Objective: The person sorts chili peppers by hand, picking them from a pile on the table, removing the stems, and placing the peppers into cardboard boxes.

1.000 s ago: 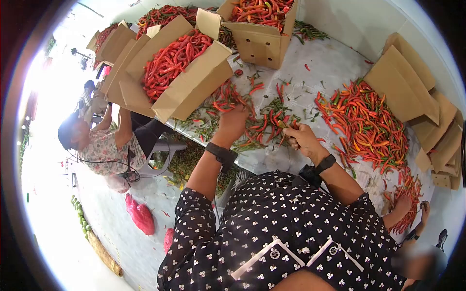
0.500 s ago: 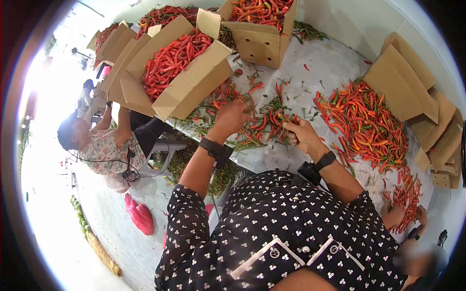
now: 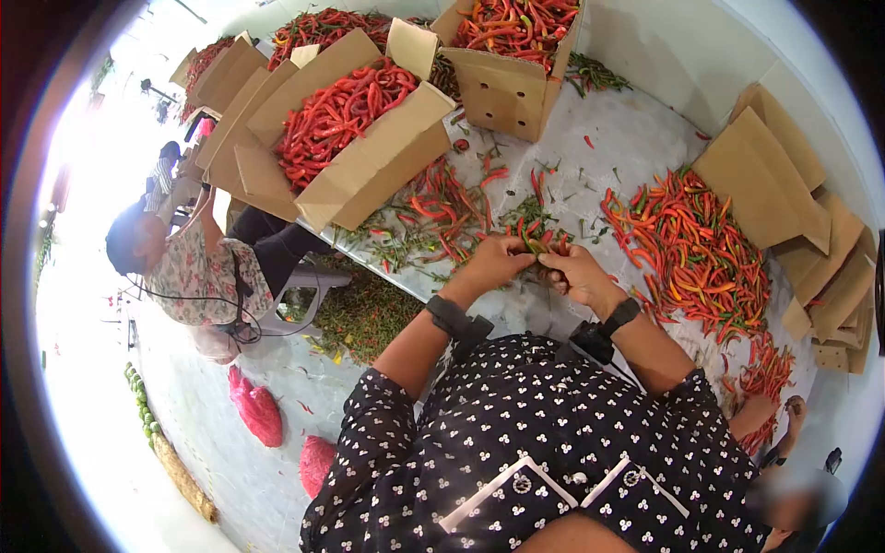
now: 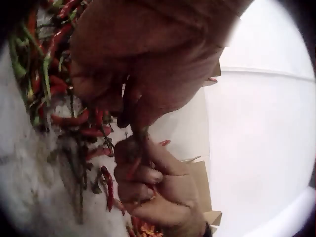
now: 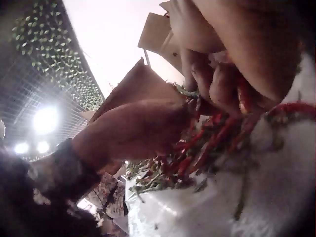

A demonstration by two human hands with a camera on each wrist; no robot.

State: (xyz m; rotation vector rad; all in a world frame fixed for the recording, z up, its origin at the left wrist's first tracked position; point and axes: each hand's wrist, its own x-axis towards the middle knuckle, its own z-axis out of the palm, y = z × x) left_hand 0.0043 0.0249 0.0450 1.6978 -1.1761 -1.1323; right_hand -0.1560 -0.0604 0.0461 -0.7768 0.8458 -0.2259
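Note:
In the head view my left hand [image 3: 498,264] and right hand [image 3: 587,276] meet over the table, with a greenish chili [image 3: 535,245] between their fingertips. The left wrist view has my left thumb and forefinger pinching at its end, right against the right fingertips. My right hand is curled, and a red chili [image 5: 243,97] shows between its fingers in the right wrist view. A green stem [image 5: 186,92] stands out by my left fingertips. Below and beyond the hands lie loose red chilies [image 3: 441,205] mixed with green stems [image 3: 380,241].
A large chili heap [image 3: 691,249] lies to the right, by folded cardboard [image 3: 765,166]. Chili-filled boxes [image 3: 378,157] [image 3: 498,92] stand at the back left. One person [image 3: 198,267] sits on the left; another person's hand [image 3: 754,417] is at the lower right. Pink bags [image 3: 253,407] lie on the floor.
My left hand has come from the loose chilies on the left to the right hand, and their fingertips now meet. The right hand has stayed nearly in place.

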